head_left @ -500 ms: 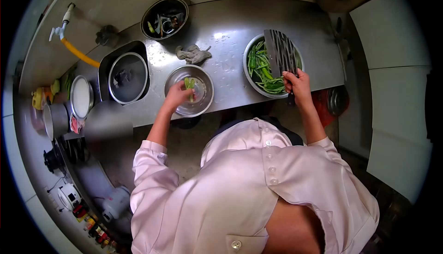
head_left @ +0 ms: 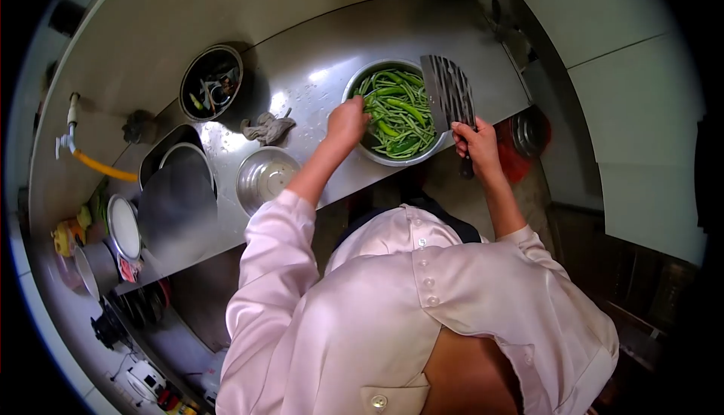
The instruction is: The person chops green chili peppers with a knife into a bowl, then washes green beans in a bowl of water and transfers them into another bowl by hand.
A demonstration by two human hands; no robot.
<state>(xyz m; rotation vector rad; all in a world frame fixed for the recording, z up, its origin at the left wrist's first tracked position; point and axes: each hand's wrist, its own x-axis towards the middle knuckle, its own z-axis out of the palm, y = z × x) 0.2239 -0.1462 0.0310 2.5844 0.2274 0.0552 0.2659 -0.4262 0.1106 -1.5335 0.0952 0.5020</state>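
My right hand (head_left: 479,147) is closed round the dark handle of a cleaver (head_left: 451,90). Its broad, streaked blade stands up over the right rim of a large metal bowl (head_left: 403,162). Green beans (head_left: 403,124) fill that bowl, with several green chili peppers (head_left: 400,103) among them. At the bowl's left rim is my left hand (head_left: 348,122), its fingers curled closed and their tips by the beans. What they grip, if anything, is hidden. Left of that forearm, a smaller shiny metal bowl (head_left: 253,181) sits on the counter, partly covered by my sleeve.
A grey cloth (head_left: 268,128) lies on the steel counter (head_left: 302,60). Behind it stands a dark pot (head_left: 183,87) with wrappers inside. Further left are a sink with a metal basin (head_left: 177,151), a yellow hose (head_left: 105,167) and a saucepan (head_left: 98,268).
My left hand has left the smaller bowl, where it held green pieces, and moved right to the bean bowl. The view has swung right. The cleaver stays in my right hand.
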